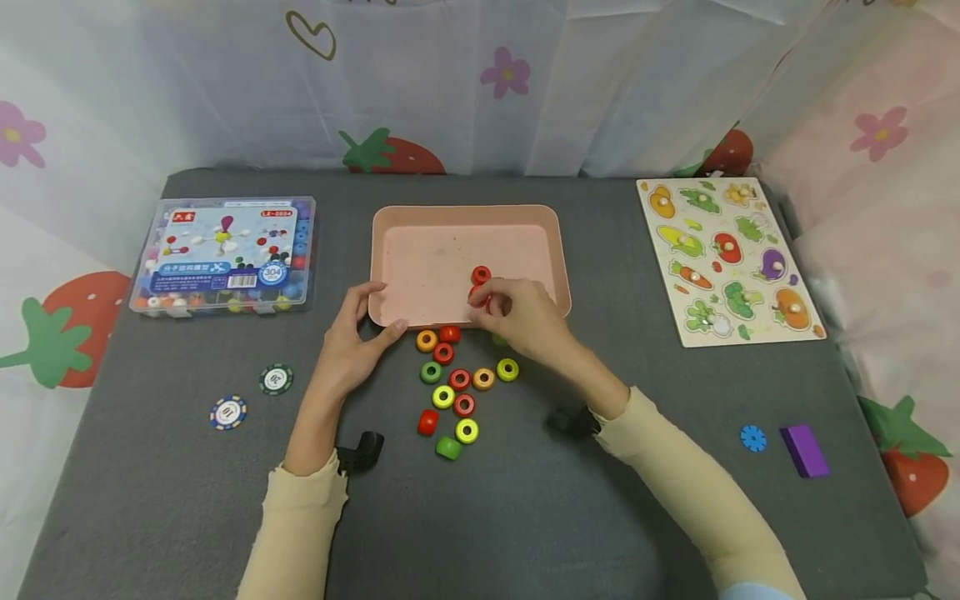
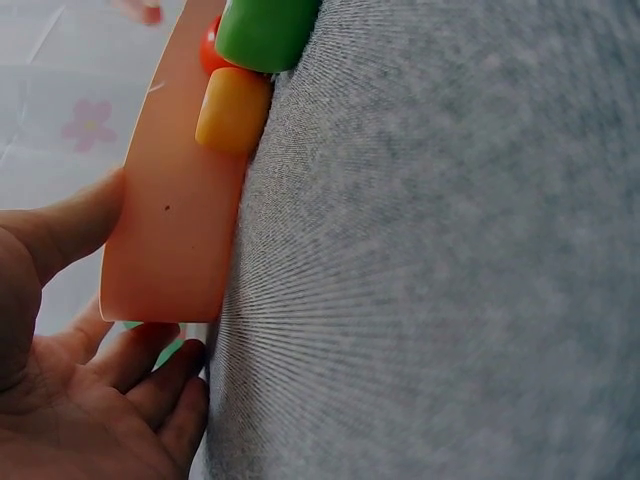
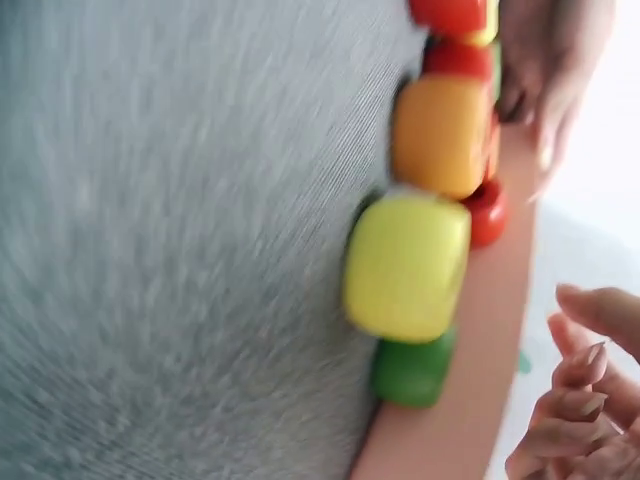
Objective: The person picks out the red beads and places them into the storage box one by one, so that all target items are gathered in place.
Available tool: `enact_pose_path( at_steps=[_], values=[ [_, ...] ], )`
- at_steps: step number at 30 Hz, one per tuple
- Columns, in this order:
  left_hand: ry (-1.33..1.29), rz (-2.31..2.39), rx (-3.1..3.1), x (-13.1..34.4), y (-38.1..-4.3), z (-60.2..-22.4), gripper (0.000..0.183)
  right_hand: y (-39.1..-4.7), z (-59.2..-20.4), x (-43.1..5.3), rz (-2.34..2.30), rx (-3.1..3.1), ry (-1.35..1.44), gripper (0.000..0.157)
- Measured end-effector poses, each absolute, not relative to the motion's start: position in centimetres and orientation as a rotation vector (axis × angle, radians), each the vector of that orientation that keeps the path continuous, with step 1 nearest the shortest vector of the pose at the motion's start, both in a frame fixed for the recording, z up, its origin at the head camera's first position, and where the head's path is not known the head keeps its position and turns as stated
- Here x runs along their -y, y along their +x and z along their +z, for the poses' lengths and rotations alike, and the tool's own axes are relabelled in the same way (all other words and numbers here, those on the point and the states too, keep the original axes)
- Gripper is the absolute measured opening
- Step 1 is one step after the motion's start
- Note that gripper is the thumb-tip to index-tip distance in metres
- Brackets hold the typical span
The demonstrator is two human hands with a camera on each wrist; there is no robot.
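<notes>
My left hand (image 1: pixel 351 343) holds the near left corner of a pink tray (image 1: pixel 465 218). Its thumb lies along the front wall, the other fingers beside the left end, as the left wrist view shows. Over the tray's near right part, my right hand (image 1: pixel 528 321) pinches a red bead (image 2: pixel 153 15) at its fingertips. That bead is hidden in the right wrist view. Another red bead (image 1: pixel 481 274) sits in the tray just beyond those fingers. In front of the tray lie several loose beads: orange (image 1: pixel 483 379), yellow (image 1: pixel 467 431), green (image 1: pixel 448 448) and red (image 1: pixel 427 422).
A clear box of small coloured parts (image 1: pixel 225 258) stands at the back left. Two poker chips (image 1: pixel 228 412) lie left of my left arm. At the right are a vegetable peg puzzle (image 1: pixel 738 258), a blue disc (image 1: pixel 753 438) and a purple block (image 1: pixel 805 451).
</notes>
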State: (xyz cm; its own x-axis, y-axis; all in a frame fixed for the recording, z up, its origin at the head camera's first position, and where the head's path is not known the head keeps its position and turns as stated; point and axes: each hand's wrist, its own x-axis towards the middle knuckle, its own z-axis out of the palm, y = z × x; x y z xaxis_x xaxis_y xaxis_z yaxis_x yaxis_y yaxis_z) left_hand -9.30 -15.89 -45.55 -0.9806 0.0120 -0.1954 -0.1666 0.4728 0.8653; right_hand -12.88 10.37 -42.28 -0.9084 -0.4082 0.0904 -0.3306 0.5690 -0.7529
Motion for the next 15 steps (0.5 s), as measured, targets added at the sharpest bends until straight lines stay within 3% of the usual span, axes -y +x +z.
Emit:
enact_pose_path(
  at_steps=[15],
  values=[
    [-0.118,1.526,-2.545,16.0,-9.4,-45.6,0.066,-8.7,-43.1,-9.8,-0.904,-2.513,-0.835,0.020]
  ],
)
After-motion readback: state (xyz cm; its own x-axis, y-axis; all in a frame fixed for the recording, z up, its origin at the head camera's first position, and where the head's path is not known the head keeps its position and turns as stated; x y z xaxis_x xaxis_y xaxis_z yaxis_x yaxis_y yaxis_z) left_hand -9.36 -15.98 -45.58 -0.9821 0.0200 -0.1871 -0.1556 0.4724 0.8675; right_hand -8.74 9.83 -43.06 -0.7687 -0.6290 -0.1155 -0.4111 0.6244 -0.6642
